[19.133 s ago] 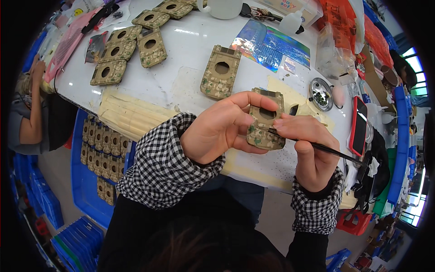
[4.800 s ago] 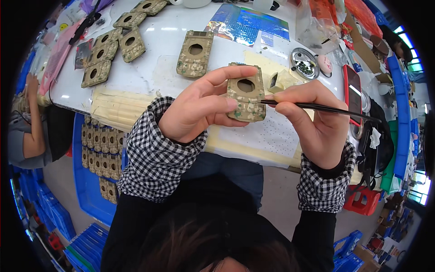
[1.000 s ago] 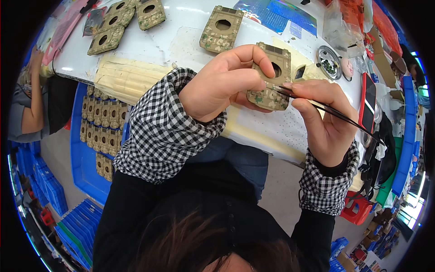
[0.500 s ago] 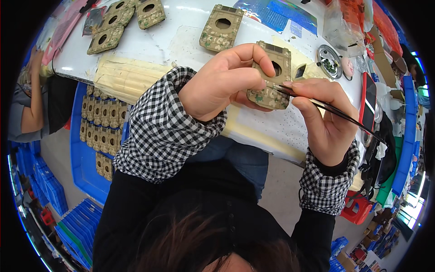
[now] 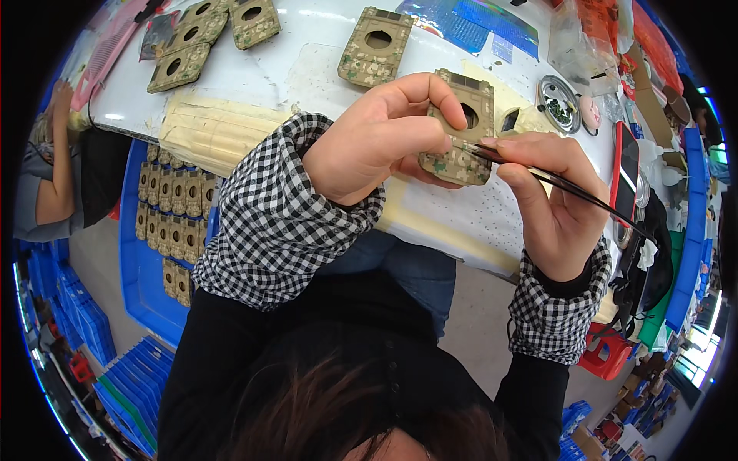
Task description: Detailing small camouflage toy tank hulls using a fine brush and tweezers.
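My left hand (image 5: 384,138) is closed around a camouflage-patterned toy tank hull (image 5: 457,163) with a round hole in its top. Its thumb and curled index finger press on the hull's left side. Between the thumb and fingers of my right hand (image 5: 555,198) is a pair of black tweezers (image 5: 573,188). The tweezers' tips reach the hull's top surface, just below the hole and close to my left thumb. Whether the tips pinch a small part is too fine to tell. Another camouflage hull (image 5: 375,48) lies on the table just beyond my left hand.
More hulls (image 5: 192,34) lie at the far left. A blue bin (image 5: 134,269) below the table's edge holds several rows of them. On the right are a round metal dish (image 5: 547,96) with small dark green bits and a red-edged phone (image 5: 624,173). At the left sits another person (image 5: 54,180).
Almost nothing differs. My right hand and the tweezers have shifted very slightly; the hull and my left hand keep their place.
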The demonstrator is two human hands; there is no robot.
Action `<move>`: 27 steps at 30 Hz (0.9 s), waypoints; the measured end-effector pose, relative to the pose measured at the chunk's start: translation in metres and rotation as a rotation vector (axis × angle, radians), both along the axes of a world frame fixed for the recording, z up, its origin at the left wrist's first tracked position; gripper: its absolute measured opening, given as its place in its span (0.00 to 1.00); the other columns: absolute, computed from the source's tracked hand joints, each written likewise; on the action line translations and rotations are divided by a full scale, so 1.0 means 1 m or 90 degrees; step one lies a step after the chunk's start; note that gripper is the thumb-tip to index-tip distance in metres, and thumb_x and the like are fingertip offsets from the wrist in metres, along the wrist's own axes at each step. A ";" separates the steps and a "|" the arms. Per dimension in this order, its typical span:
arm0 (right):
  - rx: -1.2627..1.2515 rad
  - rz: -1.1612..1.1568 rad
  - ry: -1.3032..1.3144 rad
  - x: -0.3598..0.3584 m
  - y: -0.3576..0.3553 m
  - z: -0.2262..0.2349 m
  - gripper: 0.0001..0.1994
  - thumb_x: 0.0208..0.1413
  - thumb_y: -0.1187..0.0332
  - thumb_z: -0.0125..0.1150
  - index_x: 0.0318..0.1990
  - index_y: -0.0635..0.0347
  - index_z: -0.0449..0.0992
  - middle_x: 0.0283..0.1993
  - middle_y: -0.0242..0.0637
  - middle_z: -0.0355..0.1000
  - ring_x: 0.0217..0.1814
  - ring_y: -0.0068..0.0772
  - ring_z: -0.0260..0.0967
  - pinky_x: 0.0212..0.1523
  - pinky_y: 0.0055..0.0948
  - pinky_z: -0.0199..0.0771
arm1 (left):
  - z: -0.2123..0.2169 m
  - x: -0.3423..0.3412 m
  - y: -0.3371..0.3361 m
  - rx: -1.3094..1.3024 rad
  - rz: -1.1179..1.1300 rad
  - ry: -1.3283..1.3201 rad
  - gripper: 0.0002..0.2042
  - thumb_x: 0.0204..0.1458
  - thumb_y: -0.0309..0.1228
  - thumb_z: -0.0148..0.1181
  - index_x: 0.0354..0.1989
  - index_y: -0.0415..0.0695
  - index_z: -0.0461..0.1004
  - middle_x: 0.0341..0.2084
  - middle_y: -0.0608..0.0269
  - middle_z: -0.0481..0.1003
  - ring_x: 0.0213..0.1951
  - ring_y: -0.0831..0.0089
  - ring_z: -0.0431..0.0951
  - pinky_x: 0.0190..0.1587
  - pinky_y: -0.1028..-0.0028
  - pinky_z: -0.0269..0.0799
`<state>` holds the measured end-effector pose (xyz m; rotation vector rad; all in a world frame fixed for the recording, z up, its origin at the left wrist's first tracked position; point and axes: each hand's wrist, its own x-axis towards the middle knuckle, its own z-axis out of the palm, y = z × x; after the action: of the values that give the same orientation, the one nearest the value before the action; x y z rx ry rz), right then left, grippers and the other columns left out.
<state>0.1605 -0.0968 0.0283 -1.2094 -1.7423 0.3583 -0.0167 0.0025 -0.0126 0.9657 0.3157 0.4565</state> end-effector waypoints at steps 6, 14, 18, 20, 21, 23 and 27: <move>0.001 -0.001 0.003 0.000 0.000 0.000 0.07 0.46 0.79 0.67 0.34 0.69 0.78 0.33 0.38 0.76 0.32 0.29 0.72 0.35 0.22 0.70 | 0.001 0.000 -0.001 -0.003 0.004 0.002 0.09 0.50 0.24 0.50 0.40 0.44 0.64 0.40 0.64 0.70 0.40 0.76 0.75 0.42 0.73 0.76; -0.082 0.002 0.157 0.006 -0.004 -0.001 0.08 0.52 0.76 0.63 0.38 0.69 0.74 0.36 0.37 0.75 0.36 0.27 0.72 0.38 0.22 0.71 | 0.000 -0.001 0.001 -0.003 0.001 0.005 0.09 0.51 0.24 0.50 0.41 0.43 0.64 0.42 0.60 0.71 0.43 0.72 0.76 0.45 0.70 0.75; -0.057 -0.037 0.351 0.001 -0.004 0.001 0.08 0.58 0.76 0.57 0.43 0.70 0.71 0.36 0.39 0.74 0.36 0.24 0.72 0.40 0.22 0.72 | -0.001 0.003 0.000 -0.014 0.015 -0.005 0.08 0.49 0.24 0.52 0.38 0.41 0.66 0.39 0.59 0.71 0.40 0.70 0.76 0.42 0.68 0.79; -0.006 -0.072 0.297 0.002 -0.003 0.001 0.10 0.62 0.71 0.53 0.44 0.71 0.70 0.34 0.41 0.74 0.35 0.24 0.73 0.38 0.22 0.73 | -0.004 0.002 0.001 0.020 0.000 -0.002 0.08 0.50 0.24 0.49 0.40 0.43 0.64 0.45 0.51 0.72 0.49 0.59 0.77 0.45 0.66 0.77; 0.014 -0.064 0.265 0.009 -0.002 -0.001 0.11 0.63 0.69 0.51 0.44 0.71 0.70 0.33 0.41 0.74 0.34 0.24 0.73 0.37 0.22 0.73 | -0.003 0.001 0.001 0.023 0.002 0.004 0.08 0.50 0.24 0.48 0.40 0.43 0.64 0.45 0.50 0.73 0.48 0.59 0.77 0.44 0.66 0.77; 0.064 -0.081 0.188 0.016 0.001 -0.003 0.15 0.66 0.63 0.47 0.43 0.70 0.70 0.31 0.42 0.75 0.32 0.25 0.72 0.36 0.23 0.73 | 0.000 0.000 0.001 0.027 0.002 0.013 0.08 0.50 0.24 0.48 0.40 0.43 0.64 0.45 0.48 0.73 0.48 0.58 0.77 0.43 0.67 0.78; 0.114 -0.145 0.194 0.016 0.001 -0.004 0.14 0.65 0.64 0.47 0.43 0.69 0.71 0.31 0.41 0.74 0.30 0.25 0.71 0.35 0.23 0.72 | -0.001 -0.001 0.001 0.033 0.007 0.008 0.08 0.50 0.23 0.47 0.40 0.43 0.64 0.45 0.47 0.73 0.48 0.56 0.77 0.41 0.68 0.79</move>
<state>0.1769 -0.0956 0.0239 -1.1439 -1.3320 0.2316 -0.0175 0.0038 -0.0141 1.0184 0.3224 0.4707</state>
